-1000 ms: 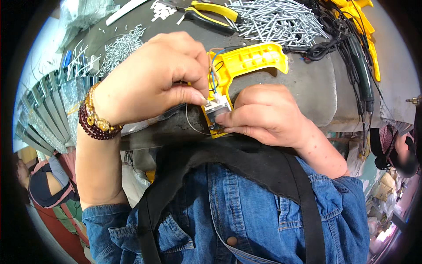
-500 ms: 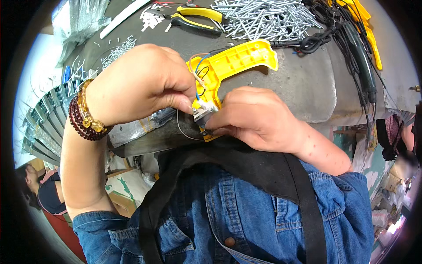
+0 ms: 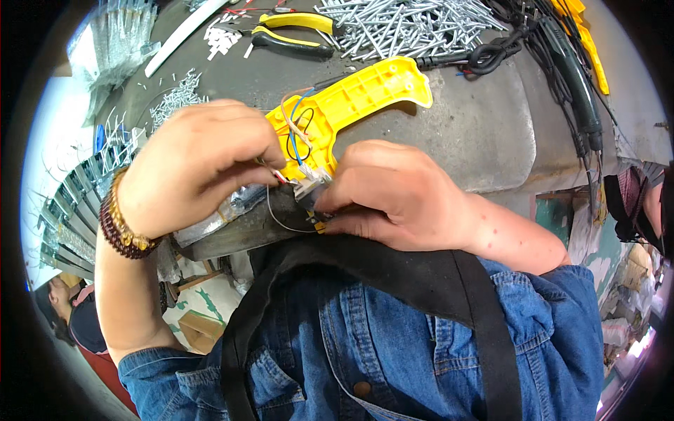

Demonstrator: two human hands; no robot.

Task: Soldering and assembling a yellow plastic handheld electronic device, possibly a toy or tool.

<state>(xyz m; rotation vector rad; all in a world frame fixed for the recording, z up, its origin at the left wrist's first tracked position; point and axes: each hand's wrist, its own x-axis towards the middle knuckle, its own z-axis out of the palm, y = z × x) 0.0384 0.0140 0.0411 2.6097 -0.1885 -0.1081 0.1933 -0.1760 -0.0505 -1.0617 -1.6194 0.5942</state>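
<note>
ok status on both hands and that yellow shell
Left hand pinching wires. Right hand gripping small connector at yellow plastic handle shell. Nothing blocking.

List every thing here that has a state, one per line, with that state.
yellow housing half: open side up, wiring exposed.
coloured wires: loose, looping out of the housing.
small grey part: pinched between both hands' fingertips.
left hand: fingers closed at the wires.
right hand: fingers closed on the small part.
yellow-handled pliers: lying flat, untouched.
metal pins: heaped loose.
black cable: lying uncoiled along the bench.
</note>
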